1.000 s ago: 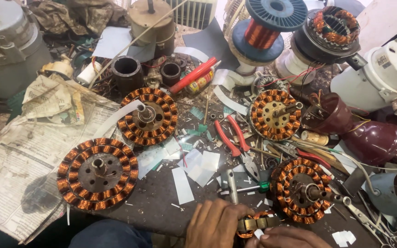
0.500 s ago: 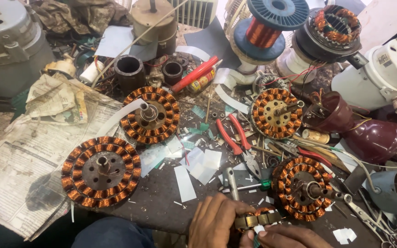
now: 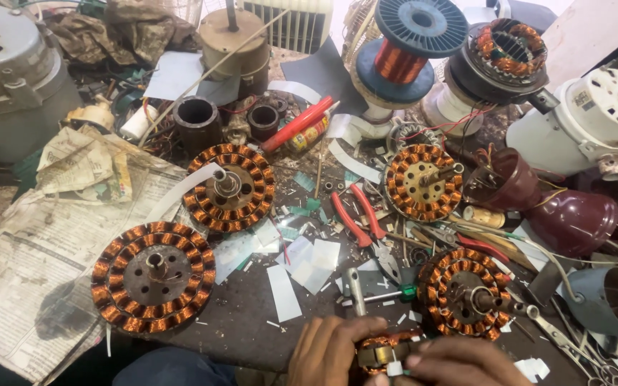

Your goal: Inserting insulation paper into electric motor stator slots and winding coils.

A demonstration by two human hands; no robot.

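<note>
Head view, looking down on a crowded repair bench: at the bottom edge, both hands close around a small copper-wound stator (image 3: 384,352), a ring of orange coils on a metal core, held just above the dark bench top (image 3: 241,325). The left hand (image 3: 334,350) curls its fingers over the stator's left side; the right hand (image 3: 459,363) pinches its lower right, with a small white scrap at the fingertips. It looks dense and rigid for its size, yet the fine enamelled wire seems easy to nick, so the metal core, not the coils, appears the safer place to grip. Just above the hands lie a green-handled screwdriver (image 3: 384,294) and scattered white paper slips (image 3: 302,264). To the right sits a larger wound stator (image 3: 466,293) with a shaft; another (image 3: 422,180) lies further up. Red-handled pliers (image 3: 357,214) rest between them. To the left, two more big stators (image 3: 153,277) (image 3: 232,187) sit beside crumpled newspaper (image 3: 37,250). At the back stand a blue spool of copper wire (image 3: 403,50), a grey motor housing (image 3: 8,71), and a white motor body (image 3: 584,121) near maroon covers (image 3: 574,218).
</note>
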